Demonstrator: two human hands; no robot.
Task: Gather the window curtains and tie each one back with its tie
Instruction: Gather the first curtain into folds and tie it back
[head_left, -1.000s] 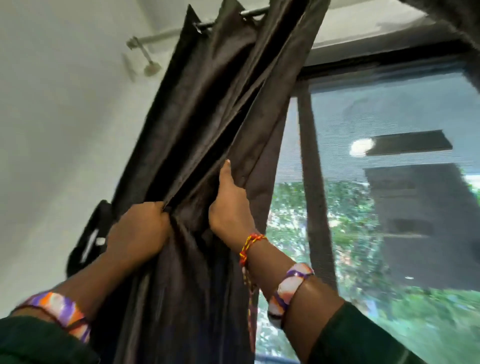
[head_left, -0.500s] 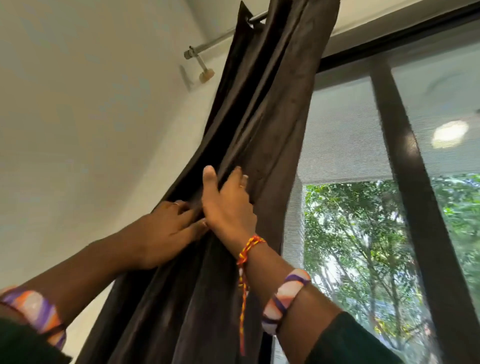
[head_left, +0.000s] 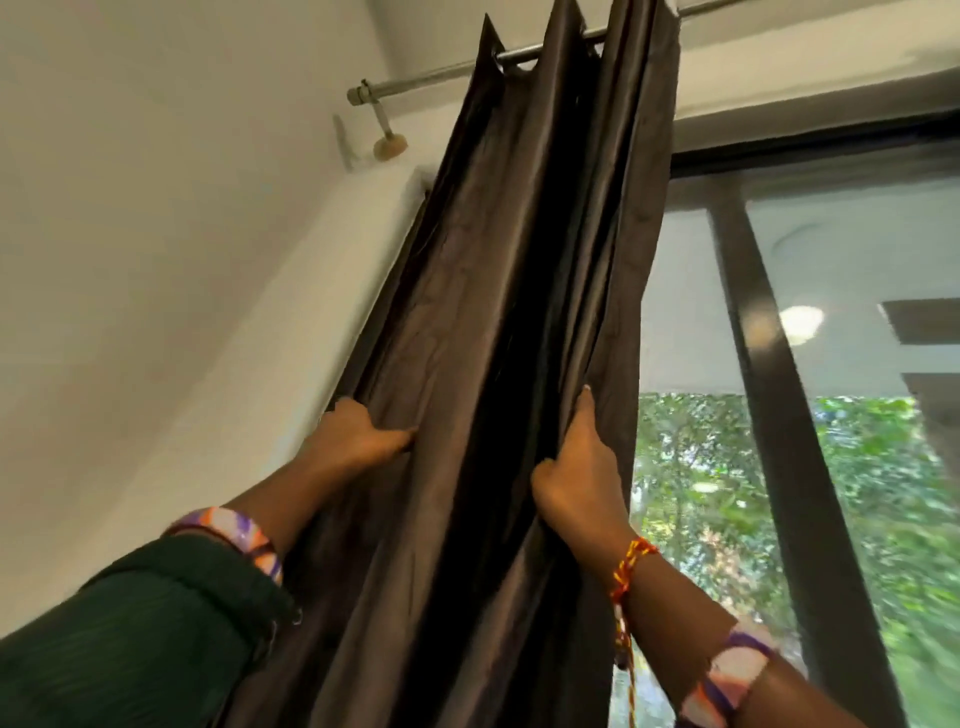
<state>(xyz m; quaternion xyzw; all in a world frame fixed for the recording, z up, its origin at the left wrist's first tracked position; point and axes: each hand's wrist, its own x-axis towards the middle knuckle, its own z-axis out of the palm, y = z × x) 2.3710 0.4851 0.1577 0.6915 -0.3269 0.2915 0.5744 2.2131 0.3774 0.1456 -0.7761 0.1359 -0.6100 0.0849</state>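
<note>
White wall at left; both hands, left hand (head_left: 358, 441) and right hand (head_left: 582, 478), grasp the bunched curtain (head_left: 498, 291); tying seems not yet done.

no readable text, labels, brands or numbers anywhere in view.

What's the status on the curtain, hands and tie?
Left hand grips the dark brown curtain's wall-side edge; right hand grips its window-side folds. Curtain bunched on the rod, not tied. No tie in view, nothing obstructing.
</note>
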